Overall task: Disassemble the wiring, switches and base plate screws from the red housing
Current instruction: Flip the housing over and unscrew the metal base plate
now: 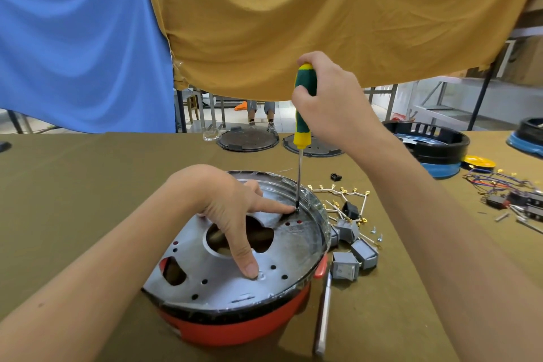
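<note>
The red housing (235, 329) lies tilted on the table, its silver base plate (293, 247) facing up. My right hand (329, 97) grips the green and yellow screwdriver (304, 106) upright, its tip on a screw near the plate's far rim. My left hand (226, 209) rests on the plate with fingers spread, the forefinger touching the screwdriver tip and the thumb pressing beside a screw (261, 275) near the front. Grey switches (346, 267) with white wires (340, 194) and loose screws (376, 233) lie right of the housing.
A metal tool (323, 314) lies along the housing's right side. Two dark round plates (248, 139) sit at the table's far edge. A black and blue housing (435, 147), a yellow reel (479, 161) and more wiring (505, 188) lie far right. Cloths hang behind.
</note>
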The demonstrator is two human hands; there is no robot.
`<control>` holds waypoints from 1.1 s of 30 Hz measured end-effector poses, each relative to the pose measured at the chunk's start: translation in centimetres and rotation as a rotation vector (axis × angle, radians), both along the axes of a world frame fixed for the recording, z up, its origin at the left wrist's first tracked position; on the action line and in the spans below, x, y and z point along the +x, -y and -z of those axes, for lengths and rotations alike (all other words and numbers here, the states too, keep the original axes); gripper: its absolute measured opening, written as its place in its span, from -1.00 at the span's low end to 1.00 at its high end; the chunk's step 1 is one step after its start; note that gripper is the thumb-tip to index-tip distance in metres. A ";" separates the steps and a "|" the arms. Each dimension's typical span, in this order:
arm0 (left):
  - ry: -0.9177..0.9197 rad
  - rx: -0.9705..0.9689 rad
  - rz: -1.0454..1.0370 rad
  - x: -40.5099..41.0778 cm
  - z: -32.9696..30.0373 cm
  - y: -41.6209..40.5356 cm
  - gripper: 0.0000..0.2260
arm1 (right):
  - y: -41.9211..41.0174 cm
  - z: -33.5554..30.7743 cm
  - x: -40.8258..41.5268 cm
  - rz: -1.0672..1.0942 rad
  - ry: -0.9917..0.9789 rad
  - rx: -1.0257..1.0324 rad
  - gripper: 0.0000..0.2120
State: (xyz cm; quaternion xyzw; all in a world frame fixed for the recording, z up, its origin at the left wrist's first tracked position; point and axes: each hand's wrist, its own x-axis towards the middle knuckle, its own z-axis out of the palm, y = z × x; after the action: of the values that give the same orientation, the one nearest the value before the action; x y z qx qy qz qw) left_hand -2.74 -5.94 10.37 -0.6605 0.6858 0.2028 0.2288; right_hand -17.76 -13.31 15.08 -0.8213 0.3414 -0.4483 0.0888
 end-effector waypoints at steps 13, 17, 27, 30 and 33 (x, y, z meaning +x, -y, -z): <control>-0.035 0.016 -0.020 -0.1 0.0 -0.1 -0.03 | 0.2 0.1 0.1 0.008 0.030 -0.022 -0.65; -0.009 0.010 -0.007 -0.1 0.0 0.0 -0.02 | 0.3 0.5 0.0 0.006 0.045 0.003 -0.70; -0.022 0.007 0.005 0.1 0.1 0.1 -0.01 | 0.1 0.1 -0.2 0.019 0.027 -0.042 -0.66; -0.018 0.005 0.002 0.1 0.1 0.0 -0.01 | 0.0 0.2 -0.1 0.006 0.020 -0.019 -0.66; -0.015 0.009 -0.006 0.0 0.1 -0.1 -0.06 | -0.3 0.2 0.1 -0.017 0.036 -0.008 -0.72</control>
State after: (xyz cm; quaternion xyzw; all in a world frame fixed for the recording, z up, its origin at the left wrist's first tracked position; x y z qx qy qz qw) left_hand -2.76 -5.85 10.24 -0.6601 0.6844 0.2115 0.2261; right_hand -17.69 -13.03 14.83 -0.8165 0.3309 -0.4634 0.0953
